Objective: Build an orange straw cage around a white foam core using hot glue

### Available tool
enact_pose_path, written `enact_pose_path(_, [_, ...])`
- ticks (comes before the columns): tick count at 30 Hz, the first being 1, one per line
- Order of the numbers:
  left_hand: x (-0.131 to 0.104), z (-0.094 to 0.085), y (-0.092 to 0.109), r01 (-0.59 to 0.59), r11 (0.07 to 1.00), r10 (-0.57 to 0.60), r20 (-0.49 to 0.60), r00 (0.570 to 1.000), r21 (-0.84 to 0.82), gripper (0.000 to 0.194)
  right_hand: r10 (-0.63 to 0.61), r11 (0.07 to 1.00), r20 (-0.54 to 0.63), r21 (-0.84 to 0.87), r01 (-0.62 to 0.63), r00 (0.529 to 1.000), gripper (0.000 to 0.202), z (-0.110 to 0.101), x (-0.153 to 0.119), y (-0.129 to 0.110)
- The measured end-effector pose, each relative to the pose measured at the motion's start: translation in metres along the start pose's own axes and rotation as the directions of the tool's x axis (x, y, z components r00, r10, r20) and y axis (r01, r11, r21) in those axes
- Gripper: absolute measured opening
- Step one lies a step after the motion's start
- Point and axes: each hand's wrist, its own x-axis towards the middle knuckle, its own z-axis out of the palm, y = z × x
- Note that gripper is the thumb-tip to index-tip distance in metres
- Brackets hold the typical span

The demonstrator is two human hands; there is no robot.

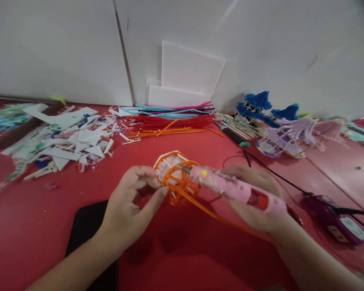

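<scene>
My left hand (133,202) pinches the left edge of a small round craft frame (182,194) between thumb and fingers. The frame has orange pipe-cleaner rings, pale sticks and a white base. From it a long orange pipe cleaner (210,213) runs to the lower right, passing under my right hand (255,194). That hand is wrapped round a pink hot glue gun (236,188), slightly blurred, whose metal tip lies at the upper ring of the frame. Most of my right fingers are hidden behind the glue gun.
White scraps (79,141) are heaped at the left, beside a brown tray (0,143). Coloured pipe cleaners (172,121) lie at the back. Blue and lilac models (279,133) stand back right. A black phone-like slab (87,230) and a purple power strip (327,218) with cords flank my hands.
</scene>
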Motion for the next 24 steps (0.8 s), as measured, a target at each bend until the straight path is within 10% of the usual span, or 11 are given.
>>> enact_pose_path(4, [0.000, -0.001, 0.003, 0.020, 1.000, -0.019, 0.019, 1.000, -0.004, 0.018, -0.223, 0.974, 0.074, 0.067, 0.218, 0.972, 0.023, 0.010, 0.000, -0.007])
enact_pose_path(24, [-0.003, -0.001, 0.002, 0.072, 0.996, -0.072, 0.009, 0.997, -0.045, 0.026, -0.170, 0.984, 0.055, -0.053, 0.173, 0.984, 0.013, 0.015, -0.006, -0.002])
